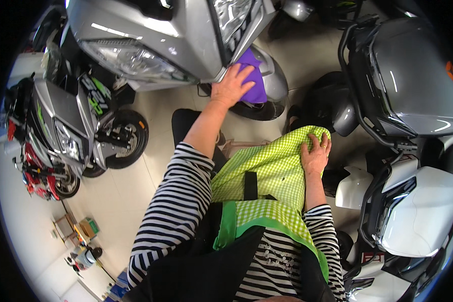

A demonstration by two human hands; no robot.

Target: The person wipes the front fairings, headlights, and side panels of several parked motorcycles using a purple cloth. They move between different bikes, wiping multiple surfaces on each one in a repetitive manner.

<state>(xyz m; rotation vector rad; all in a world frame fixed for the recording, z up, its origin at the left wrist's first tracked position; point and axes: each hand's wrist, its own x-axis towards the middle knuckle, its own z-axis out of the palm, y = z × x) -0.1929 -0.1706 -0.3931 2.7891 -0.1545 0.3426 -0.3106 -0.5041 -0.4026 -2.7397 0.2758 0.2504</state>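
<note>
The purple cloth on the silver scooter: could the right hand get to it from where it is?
Probably yes. The right hand rests on the green checked apron, with nothing between it and the purple cloth, though the left hand already presses on it.

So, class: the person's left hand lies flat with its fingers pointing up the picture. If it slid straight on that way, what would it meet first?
The left hand already presses on the purple cloth. Going straight on, it would probably meet the silver scooter's front panel just above the cloth, though depth is hard to judge here.

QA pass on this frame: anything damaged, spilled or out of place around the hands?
Nothing stands out. The left hand presses a purple cloth on the silver scooter; the right hand rests on the green checked apron.
</note>
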